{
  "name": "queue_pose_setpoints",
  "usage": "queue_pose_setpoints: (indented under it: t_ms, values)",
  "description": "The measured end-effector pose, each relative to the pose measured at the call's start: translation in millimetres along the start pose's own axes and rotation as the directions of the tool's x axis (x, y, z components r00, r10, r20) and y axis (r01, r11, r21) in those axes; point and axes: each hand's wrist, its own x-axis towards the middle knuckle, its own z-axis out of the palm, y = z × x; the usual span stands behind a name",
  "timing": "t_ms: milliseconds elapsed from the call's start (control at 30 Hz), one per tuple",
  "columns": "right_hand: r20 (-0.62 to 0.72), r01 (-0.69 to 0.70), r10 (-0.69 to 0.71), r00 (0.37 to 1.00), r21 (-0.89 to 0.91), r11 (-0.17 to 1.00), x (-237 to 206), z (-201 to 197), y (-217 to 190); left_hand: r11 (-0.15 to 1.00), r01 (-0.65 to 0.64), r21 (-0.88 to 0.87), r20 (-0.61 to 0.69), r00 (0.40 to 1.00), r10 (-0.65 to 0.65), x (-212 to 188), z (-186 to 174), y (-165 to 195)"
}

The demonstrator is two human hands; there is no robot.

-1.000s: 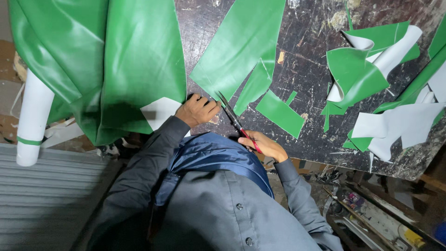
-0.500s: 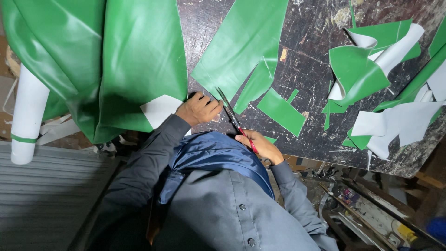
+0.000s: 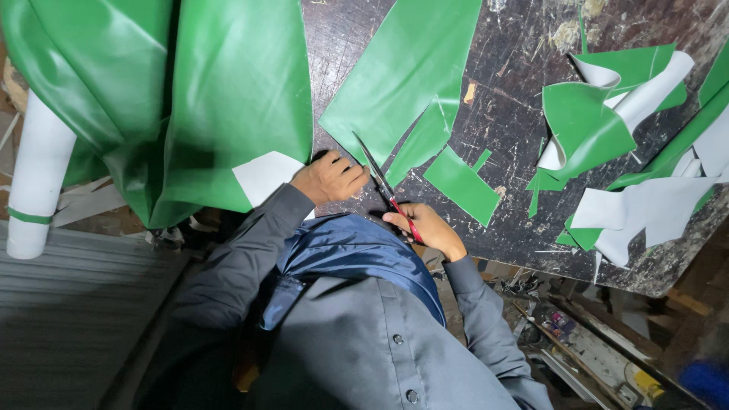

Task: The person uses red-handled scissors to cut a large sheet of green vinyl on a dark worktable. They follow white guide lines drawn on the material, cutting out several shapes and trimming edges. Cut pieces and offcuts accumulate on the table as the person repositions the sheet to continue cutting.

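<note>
My right hand (image 3: 427, 228) grips red-handled scissors (image 3: 383, 182) at the near edge of a dark, scratched worktable (image 3: 516, 114). The blades are open and point up toward a long cut green sheet piece (image 3: 402, 76). My left hand (image 3: 330, 178) is curled into a fist on the table just left of the blades. It touches the edge of a large green sheet (image 3: 228, 99) that hangs over the table's left side, with its white underside (image 3: 266, 175) folded up beside my wrist. Whether this hand pinches the sheet is unclear.
A small green offcut (image 3: 463, 186) lies right of the scissors. Curled green-and-white scraps (image 3: 607, 114) pile up at the table's right. A white roll (image 3: 34, 182) with a green band stands at the left. Tools and clutter (image 3: 577, 342) lie below the table edge.
Both hands and the scissors stay in nearly the same place. The view has shifted slightly.
</note>
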Motion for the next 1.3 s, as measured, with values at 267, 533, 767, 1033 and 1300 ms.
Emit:
queue_pose_setpoints:
  t_ms: [267, 533, 767, 1033, 1300]
  values:
    - [0.012, 0.054, -0.055, 0.998, 0.065, 0.996, 8.6, -5.0, -27.3, 1.0, -0.007, 0.004, 0.003, 1.0, 0.007, -1.6, -2.1, -3.2]
    - [0.042, 0.097, -0.099, 0.994, 0.044, 0.994, 16.5, -8.2, -43.9, 0.999, -0.018, -0.032, 0.007, 1.0, 0.018, 1.9, -5.6, -6.1]
    - [-0.014, 0.076, -0.075, 0.997, 0.055, 0.996, 18.0, -7.5, -64.1, 0.997, -0.01, -0.071, 0.025, 1.0, 0.012, 2.0, -8.0, -5.3]
    - [-0.086, 0.119, -0.114, 0.99, 0.054, 0.991, -1.0, 4.9, -78.2, 0.943, 0.108, -0.315, 0.203, 0.978, -0.045, 6.3, -25.6, -3.9]
    - [-0.179, 0.034, 0.056, 0.982, 0.463, 0.886, -57.6, 52.2, -5.2, 0.302, 0.366, -0.88, -0.013, 0.618, -0.786, 14.3, -59.6, -64.9]
